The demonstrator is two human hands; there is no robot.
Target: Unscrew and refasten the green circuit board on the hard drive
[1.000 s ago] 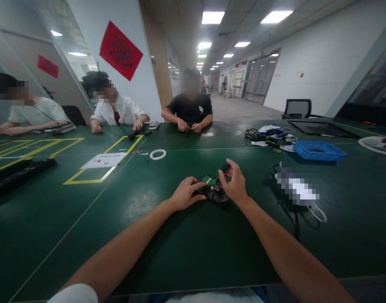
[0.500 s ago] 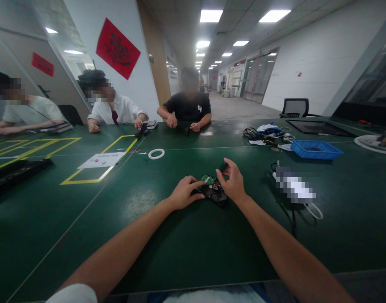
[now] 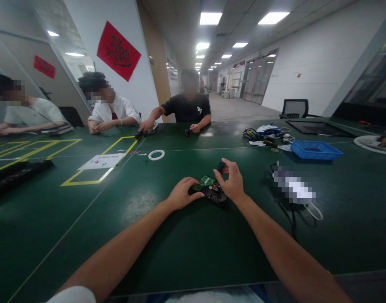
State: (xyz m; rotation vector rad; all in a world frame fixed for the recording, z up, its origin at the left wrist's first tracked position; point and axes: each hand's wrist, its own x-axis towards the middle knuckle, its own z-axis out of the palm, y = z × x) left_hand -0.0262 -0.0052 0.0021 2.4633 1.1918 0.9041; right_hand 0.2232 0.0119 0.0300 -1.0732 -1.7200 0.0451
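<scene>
On the green table before me lies a black device with its inside exposed [image 3: 215, 194], and a green circuit board [image 3: 207, 181] shows at its upper left part. My left hand [image 3: 184, 193] holds the device's left side, thumb along the near edge and fingers by the board. Over the right side, my right hand [image 3: 232, 179] pinches a short dark handle, which looks like a screwdriver [image 3: 221, 166]. Its shaft and tip cannot be made out. Small parts inside the casing are too small to tell apart.
A blue tray [image 3: 315, 150] stands at the right, near bundled cables [image 3: 252, 134]. Closer in lies a blurred-out item [image 3: 294, 185] with cords. A white ring [image 3: 156, 155] and a paper sheet [image 3: 101, 161] lie to the left. Three co-workers sit across the table.
My right hand and the screwdriver have shifted slightly left. My left fingers have drawn back off the board. The co-worker in black has reached left; the one in white has pulled a hand back.
</scene>
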